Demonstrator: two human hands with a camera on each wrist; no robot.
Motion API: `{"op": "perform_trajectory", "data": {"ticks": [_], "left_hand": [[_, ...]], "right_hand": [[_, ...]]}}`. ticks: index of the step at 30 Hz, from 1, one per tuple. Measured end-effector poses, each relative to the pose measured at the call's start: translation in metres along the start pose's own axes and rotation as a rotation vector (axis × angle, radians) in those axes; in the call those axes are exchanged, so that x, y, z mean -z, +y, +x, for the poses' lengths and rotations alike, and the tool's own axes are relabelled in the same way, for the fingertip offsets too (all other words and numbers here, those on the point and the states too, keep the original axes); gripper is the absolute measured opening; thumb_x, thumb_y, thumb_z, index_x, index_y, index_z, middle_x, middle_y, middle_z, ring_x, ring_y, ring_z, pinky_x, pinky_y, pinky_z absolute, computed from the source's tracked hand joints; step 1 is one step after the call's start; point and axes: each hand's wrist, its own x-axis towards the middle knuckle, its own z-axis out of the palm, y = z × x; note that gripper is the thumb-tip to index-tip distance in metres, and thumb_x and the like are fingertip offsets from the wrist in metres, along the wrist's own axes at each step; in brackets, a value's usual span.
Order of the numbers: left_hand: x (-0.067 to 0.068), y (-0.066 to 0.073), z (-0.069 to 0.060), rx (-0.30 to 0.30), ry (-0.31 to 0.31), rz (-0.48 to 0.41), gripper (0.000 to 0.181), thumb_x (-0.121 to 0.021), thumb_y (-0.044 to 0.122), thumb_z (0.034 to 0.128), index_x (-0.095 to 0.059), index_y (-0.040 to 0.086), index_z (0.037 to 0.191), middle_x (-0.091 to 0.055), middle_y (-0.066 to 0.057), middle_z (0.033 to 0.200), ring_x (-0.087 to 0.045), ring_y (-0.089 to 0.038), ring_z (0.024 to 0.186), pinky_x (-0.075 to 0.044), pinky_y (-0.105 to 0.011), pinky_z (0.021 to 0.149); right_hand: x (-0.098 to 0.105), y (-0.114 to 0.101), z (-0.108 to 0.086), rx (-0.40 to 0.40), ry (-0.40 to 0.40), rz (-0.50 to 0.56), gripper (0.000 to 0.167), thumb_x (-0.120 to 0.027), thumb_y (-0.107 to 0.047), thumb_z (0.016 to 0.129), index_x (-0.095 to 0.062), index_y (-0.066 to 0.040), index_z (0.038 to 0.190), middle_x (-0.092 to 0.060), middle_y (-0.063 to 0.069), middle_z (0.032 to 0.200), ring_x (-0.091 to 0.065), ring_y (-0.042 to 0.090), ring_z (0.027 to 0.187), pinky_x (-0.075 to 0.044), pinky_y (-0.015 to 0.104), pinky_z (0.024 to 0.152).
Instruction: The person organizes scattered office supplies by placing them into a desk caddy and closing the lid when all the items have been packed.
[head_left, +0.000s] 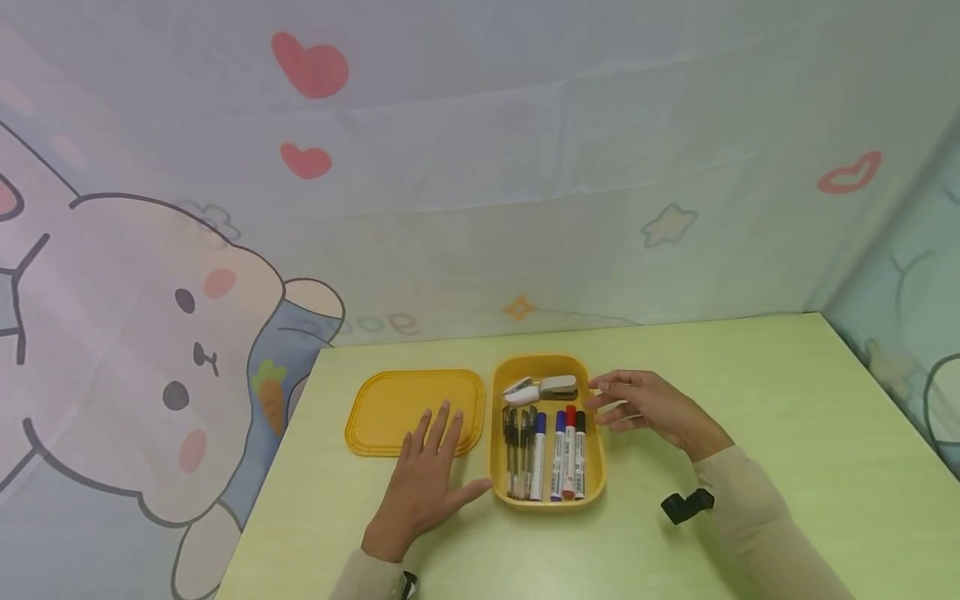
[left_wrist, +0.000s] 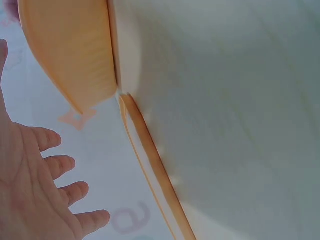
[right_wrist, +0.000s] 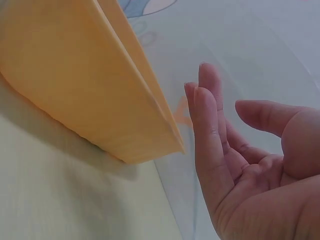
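Observation:
A yellow plastic box (head_left: pixel 547 506) holds several black-capped pens (head_left: pixel 517 454) standing lengthwise beside two blue-capped markers (head_left: pixel 539 457), a red-capped marker (head_left: pixel 570 454) and a black-capped marker (head_left: pixel 580 457). At its far end lie a stapler (head_left: pixel 558 386) and a small white object (head_left: pixel 522 393) whose kind I cannot tell. My left hand (head_left: pixel 429 492), fingers straight and spread, hovers left of the box with its thumb near the rim, over the near edge of a flat yellow lid (head_left: pixel 416 408). At the box's right rim, my right hand (head_left: pixel 645 408) has loosely bent fingers and holds nothing.
Box and lid lie side by side on a pale green table (head_left: pixel 720 375). Behind the table's far edge hangs a printed cloth (head_left: pixel 480 208) with hearts and a rabbit. A black strap (head_left: pixel 687 506) sticks out from the right wrist.

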Motion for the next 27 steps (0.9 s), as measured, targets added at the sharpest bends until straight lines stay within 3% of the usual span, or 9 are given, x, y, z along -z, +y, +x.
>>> {"op": "perform_trajectory", "data": {"ticks": [8,16,22,27], "left_hand": [[0.005,-0.013,-0.007,0.034,0.023,0.001,0.101,-0.051,0.078,0.0894,-0.018,0.018,0.165,-0.017,-0.012,0.170,-0.019,-0.041,0.154,-0.025,-0.070,0.114],[0.010,-0.026,-0.012,0.066,0.071,-0.036,0.097,-0.055,0.070,0.0933,-0.020,0.014,0.164,-0.025,-0.014,0.167,-0.033,-0.040,0.149,-0.031,-0.060,0.116],[0.014,-0.030,-0.012,0.167,0.107,-0.184,0.087,-0.056,0.064,0.0964,-0.029,0.012,0.162,-0.039,-0.015,0.161,-0.043,-0.039,0.141,-0.043,-0.062,0.105],[0.017,-0.036,-0.015,0.313,0.126,-0.335,0.079,-0.051,0.064,0.0989,-0.034,0.015,0.160,-0.053,-0.013,0.150,-0.057,-0.033,0.129,-0.049,-0.059,0.098]], "right_hand": [[-0.003,0.007,-0.006,-0.002,0.006,0.022,0.053,-0.054,-0.032,0.107,-0.048,0.006,0.144,-0.070,0.017,0.126,-0.075,0.021,0.091,-0.061,0.033,0.080],[-0.008,0.011,-0.013,-0.001,0.020,0.008,0.052,-0.053,-0.032,0.107,-0.048,0.004,0.144,-0.067,0.022,0.130,-0.074,0.026,0.095,-0.061,0.035,0.082],[-0.010,0.013,-0.020,0.002,0.017,0.030,0.052,-0.051,-0.032,0.108,-0.047,0.004,0.145,-0.067,0.022,0.129,-0.074,0.025,0.095,-0.061,0.035,0.083],[-0.013,0.016,-0.023,0.014,-0.013,0.064,0.056,-0.053,-0.034,0.107,-0.045,0.006,0.145,-0.065,0.025,0.131,-0.074,0.023,0.094,-0.061,0.035,0.083]]}}
